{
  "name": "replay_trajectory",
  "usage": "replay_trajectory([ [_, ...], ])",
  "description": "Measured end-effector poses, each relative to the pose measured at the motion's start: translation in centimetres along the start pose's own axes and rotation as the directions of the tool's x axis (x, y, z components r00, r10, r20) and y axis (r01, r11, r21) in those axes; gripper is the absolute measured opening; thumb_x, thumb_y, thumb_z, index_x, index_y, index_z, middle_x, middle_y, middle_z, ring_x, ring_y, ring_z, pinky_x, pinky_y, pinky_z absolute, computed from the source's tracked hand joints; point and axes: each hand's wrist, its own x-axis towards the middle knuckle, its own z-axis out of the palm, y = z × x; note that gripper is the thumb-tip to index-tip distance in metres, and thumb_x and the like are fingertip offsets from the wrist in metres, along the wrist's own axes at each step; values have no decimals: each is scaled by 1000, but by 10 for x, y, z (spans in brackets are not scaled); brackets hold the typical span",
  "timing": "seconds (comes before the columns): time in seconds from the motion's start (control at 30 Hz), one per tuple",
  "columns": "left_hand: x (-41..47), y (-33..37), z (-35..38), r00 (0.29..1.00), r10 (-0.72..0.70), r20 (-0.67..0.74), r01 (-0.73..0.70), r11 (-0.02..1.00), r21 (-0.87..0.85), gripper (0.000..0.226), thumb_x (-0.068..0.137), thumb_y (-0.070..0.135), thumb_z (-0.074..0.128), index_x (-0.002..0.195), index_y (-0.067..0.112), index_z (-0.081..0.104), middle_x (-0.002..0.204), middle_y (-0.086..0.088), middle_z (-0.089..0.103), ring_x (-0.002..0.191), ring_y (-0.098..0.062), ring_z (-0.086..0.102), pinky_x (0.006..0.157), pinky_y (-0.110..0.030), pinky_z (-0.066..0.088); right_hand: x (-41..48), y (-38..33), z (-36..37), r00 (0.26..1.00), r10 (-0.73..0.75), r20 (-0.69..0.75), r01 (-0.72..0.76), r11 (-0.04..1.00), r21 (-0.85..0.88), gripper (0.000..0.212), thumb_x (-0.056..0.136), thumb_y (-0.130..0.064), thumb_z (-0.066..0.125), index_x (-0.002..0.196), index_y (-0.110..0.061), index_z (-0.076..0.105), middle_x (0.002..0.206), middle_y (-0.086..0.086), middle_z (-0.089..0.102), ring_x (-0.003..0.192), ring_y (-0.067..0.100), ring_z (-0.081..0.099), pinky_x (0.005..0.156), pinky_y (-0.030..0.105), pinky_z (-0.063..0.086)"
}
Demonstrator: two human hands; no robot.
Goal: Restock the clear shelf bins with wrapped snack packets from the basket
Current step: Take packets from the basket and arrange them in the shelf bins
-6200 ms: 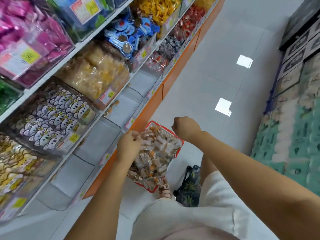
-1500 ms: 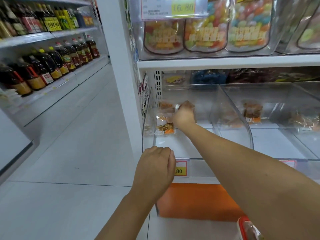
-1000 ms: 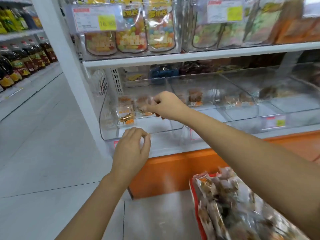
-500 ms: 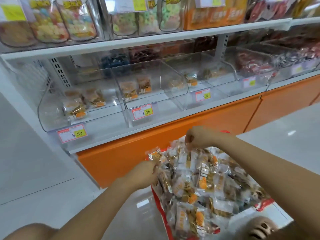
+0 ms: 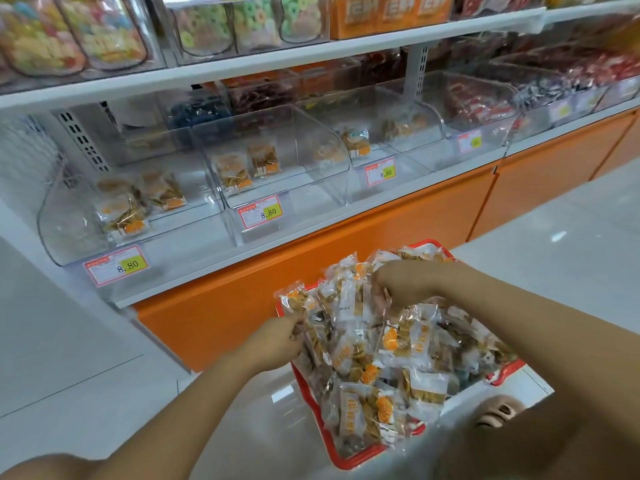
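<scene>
We have both hands in the red plastic basket [image 5: 504, 372] of clear-wrapped snack packets [image 5: 391, 344]: left hand [image 5: 277, 337] pinching one, right hand [image 5: 398, 284] curled onto others. The clear plastic shelf bins [image 5: 277, 168] lie up-left, nearer our left.

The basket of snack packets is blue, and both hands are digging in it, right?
Not quite. The head view shows the basket is red, not blue. The rest holds: the left hand and the right hand are both in among its snack packets.
</scene>
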Motion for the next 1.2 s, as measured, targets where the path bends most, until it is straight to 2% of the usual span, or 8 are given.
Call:
replay_trajectory([
  [0.23,-19,15,-52,999,48,-14,-50,927,-371,36,87,40,64,119,25,61,118,8,64,102,-1,60,83,-12,47,-14,-6,-63,985,-132,-108,168,854,492,9,79,-16,75,83,-11,68,74,0,67,69,10,62,68,20,49],
  [0.4,-43,34,-105,991,117,-59,-113,543,-832,33,79,31,62,107,14,63,103,-4,73,94,-19,70,76,-22,57,-3,-49,-114,913,-136,-386,382,618,687,4,85,-8,69,84,-7,65,64,-9,66,62,4,60,66,19,51],
  [0.57,-51,4,-149,908,-186,-374,-264,438,-859,18,80,19,68,96,10,66,77,-3,74,70,-13,70,64,-18,57,26,-97,-151,860,-160,-484,487,541,686,12,83,-6,71,81,-6,59,59,-9,63,64,9,60,72,25,55],
  [0.7,-54,-40,-181,774,-329,-541,-306,554,-774,22,74,26,75,82,9,64,64,3,67,61,-7,64,60,-18,53,49,-130,-173,875,-250,-414,451,732,512,39,73,-7,80,104,-12,57,81,1,68,73,13,63,75,26,52],
  [0.8,-55,-62,-195,744,-320,-586,-261,668,-697,23,75,20,78,78,7,60,65,-4,65,59,-5,64,55,-15,49,72,-163,-189,770,-373,-518,513,845,154,63,71,-23,83,125,-33,52,112,-11,60,92,3,58,80,17,48],
  [0.97,-49,-88,-205,595,-391,-702,-275,722,-635,13,78,19,77,80,11,66,65,-1,64,59,-4,60,60,-25,50,117,-212,-204,769,-445,-459,400,895,-198,41,73,-32,81,109,-17,69,89,-7,63,81,12,57,73,27,45],
  [1.1,-42,-115,-208,373,-428,-823,-176,838,-516,6,88,15,65,90,20,68,78,8,67,73,-4,62,69,-8,46,169,-220,-214,841,-270,-468,372,917,141,22,71,-24,84,83,-10,71,72,-6,63,68,12,56,70,28,47],
  [1.2,-38,-132,-193,458,-380,-803,68,916,-395,9,91,15,56,87,16,64,74,9,63,69,-7,59,63,-12,45,221,-219,-220,857,-28,-514,255,890,377,27,79,-27,77,95,-8,68,92,4,62,89,19,59,73,27,45],
])
